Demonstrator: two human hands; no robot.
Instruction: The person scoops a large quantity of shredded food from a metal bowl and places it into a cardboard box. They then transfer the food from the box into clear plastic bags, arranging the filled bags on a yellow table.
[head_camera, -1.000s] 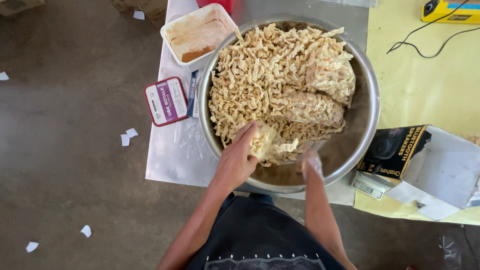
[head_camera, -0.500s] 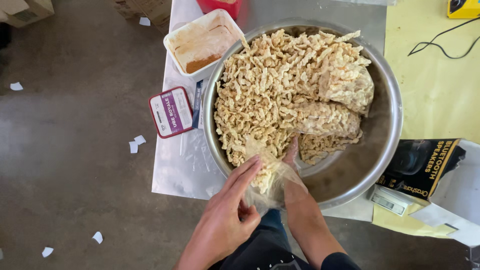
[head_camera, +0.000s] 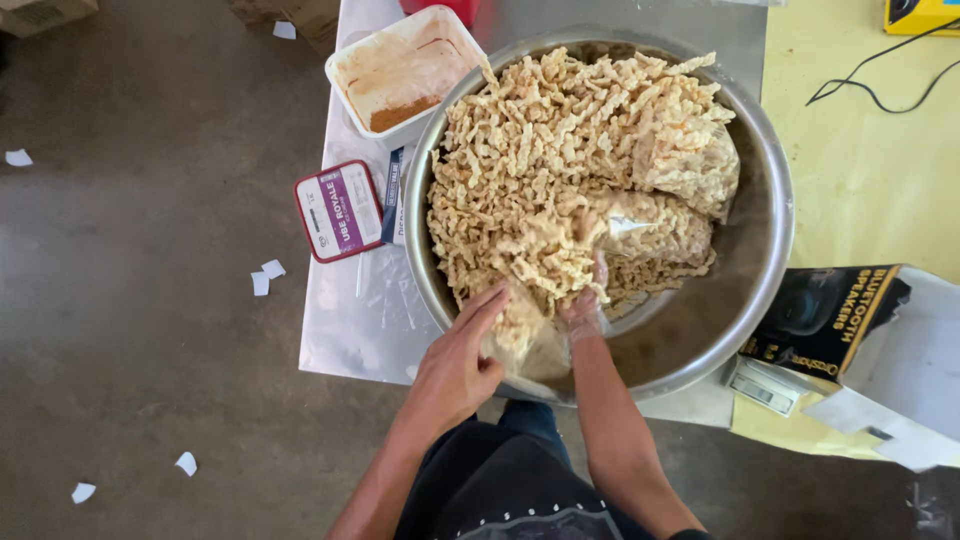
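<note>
view from above: a large steel bowl (head_camera: 770, 250) heaped with pale twisted fried snacks (head_camera: 540, 170) sits on a table. the left hand (head_camera: 455, 365), fingers pressed together, holds open a small clear plastic bag (head_camera: 525, 335) at the bowl's near rim. the right hand (head_camera: 583, 305), thinly gloved, pushes snacks in; whether its fingers are spread cannot be told. the bag looks loosely held, so pieces could spill over the rim to the floor (head_camera: 150, 300). a white seasoning tub (head_camera: 345, 70) stands beside the bowl.

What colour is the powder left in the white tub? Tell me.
Reddish-brown powder in the white tub, head view.
</note>
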